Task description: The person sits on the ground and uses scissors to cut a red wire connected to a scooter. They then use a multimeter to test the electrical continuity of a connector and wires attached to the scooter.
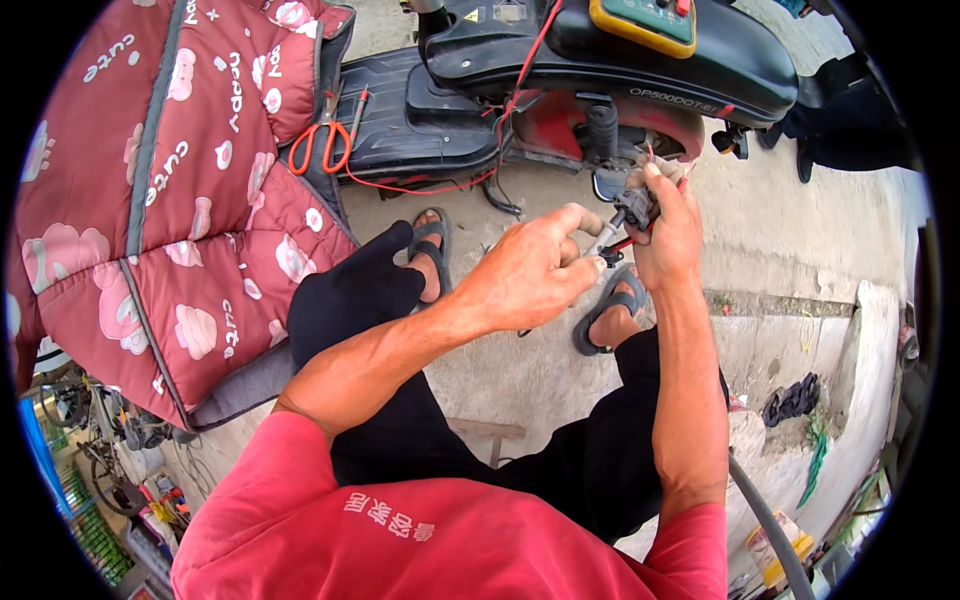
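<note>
My left hand (535, 262) is closed in a pinch around a slim, silver-grey rod-like piece (606, 236); its exact kind I cannot make out. The rod's far end meets a small dark part (636, 207) with wires, held in the closed fingers of my right hand (670, 225). A thin red wire shows at the right fingers, and a red-and-black wire end hangs under the rod. Both hands are in front of the black electric scooter (610, 75), near its rear wheel (670, 122). The fingers partly hide the dark part.
A green-and-yellow multimeter (648, 22) rests on the scooter, with a red lead running down. Orange-handled scissors (322, 147) and a red-tipped probe (359, 108) lie by the footboard. A padded maroon cover (190, 200) hangs at left. Another person's dark-clothed leg (850, 120) is at far right.
</note>
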Demonstrator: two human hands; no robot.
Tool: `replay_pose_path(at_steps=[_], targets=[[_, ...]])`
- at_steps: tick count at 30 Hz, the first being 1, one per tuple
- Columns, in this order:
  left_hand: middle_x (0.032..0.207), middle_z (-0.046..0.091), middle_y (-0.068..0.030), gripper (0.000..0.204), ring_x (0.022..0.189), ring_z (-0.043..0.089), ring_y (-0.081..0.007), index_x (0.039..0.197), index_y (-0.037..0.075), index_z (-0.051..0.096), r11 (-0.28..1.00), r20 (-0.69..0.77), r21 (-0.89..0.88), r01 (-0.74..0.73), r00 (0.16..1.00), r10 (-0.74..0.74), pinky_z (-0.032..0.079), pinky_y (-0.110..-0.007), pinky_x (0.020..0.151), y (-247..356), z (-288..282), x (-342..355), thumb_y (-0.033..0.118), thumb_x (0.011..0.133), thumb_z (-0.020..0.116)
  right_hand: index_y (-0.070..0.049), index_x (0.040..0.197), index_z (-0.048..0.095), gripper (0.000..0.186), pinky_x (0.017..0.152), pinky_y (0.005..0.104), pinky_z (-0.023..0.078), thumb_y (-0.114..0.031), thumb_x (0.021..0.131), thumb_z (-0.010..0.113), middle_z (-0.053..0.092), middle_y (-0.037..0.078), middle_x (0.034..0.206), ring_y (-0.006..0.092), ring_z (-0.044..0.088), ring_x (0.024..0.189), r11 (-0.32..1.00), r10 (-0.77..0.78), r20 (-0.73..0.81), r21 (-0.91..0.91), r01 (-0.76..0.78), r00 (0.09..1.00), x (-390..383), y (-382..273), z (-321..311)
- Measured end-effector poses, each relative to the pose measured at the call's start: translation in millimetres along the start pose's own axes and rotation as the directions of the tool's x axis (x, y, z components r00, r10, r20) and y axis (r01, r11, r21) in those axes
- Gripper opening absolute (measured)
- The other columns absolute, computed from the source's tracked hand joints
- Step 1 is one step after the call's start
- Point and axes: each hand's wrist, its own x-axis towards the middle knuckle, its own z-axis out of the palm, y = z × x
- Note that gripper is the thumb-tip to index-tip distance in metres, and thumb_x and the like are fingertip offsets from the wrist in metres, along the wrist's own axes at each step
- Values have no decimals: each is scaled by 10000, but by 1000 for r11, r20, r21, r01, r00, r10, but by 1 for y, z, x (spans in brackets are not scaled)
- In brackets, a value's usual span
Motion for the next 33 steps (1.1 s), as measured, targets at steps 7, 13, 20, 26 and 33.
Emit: replay_pose_path(at_steps=[7,13,20,26,33], targets=[[696,651,-67,498,583,607,-117,1365,-7,431,995,-6,-100,-18,1000,17,484,-287,535,7,3,-1,181,931,587,-41,1144,593,235,434,180,301,-152,940,557,640,12,858,34,510,608,986,-10,97,169,-7,995,0,2,-3],[753,685,-90,507,603,614,-130,1383,-12,405,992,-10,-93,-88,996,87,486,-294,563,0,7,-3,180,946,576,-33,1175,589,277,441,177,321,-184,953,518,633,11,914,44,531,686,987,21,122,157,-41,992,-3,1,-2],[797,701,-168,493,751,689,-264,1356,-1,426,994,-14,-80,-79,997,78,509,-400,695,3,10,-5,187,923,570,-59,1088,622,271,422,182,297,-279,976,510,622,-2,840,32,473,583,990,49,24,133,-51,999,-16,6,16],[762,675,-91,467,650,590,-135,1296,17,508,987,-45,56,-148,988,150,492,-320,644,2,-11,-4,264,925,645,-73,1012,592,281,393,189,286,-339,992,504,585,8,779,37,419,495,978,158,-55,147,-148,986,-19,8,18],[895,712,-122,374,701,653,-142,1140,-16,648,966,-525,256,30,844,113,527,-302,674,-41,-150,37,245,873,670,-71,998,578,256,394,193,293,-319,988,516,608,38,804,52,436,514,970,176,24,164,-177,984,-14,4,6]])
